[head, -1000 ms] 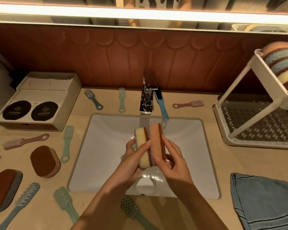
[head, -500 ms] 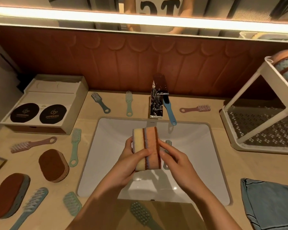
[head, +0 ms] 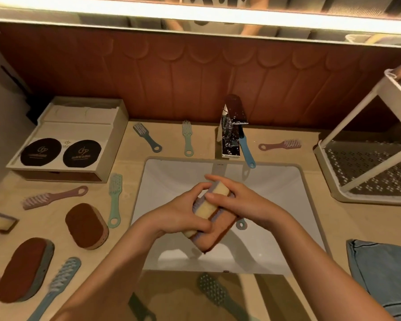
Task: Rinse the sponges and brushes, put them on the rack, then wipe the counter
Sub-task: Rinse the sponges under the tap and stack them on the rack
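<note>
Over the sink, both hands, left and right, clamped on two stacked sponges, rack at 2 o'clock; sponges likely light, soft, soggy and slippery, best squeezed across broad faces.

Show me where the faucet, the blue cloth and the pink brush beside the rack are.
faucet (head: 230,142): head view, on its chrome body.
blue cloth (head: 384,272): head view, on the middle of the fabric.
pink brush (head: 280,145): head view, on its handle near the bristles.
</note>
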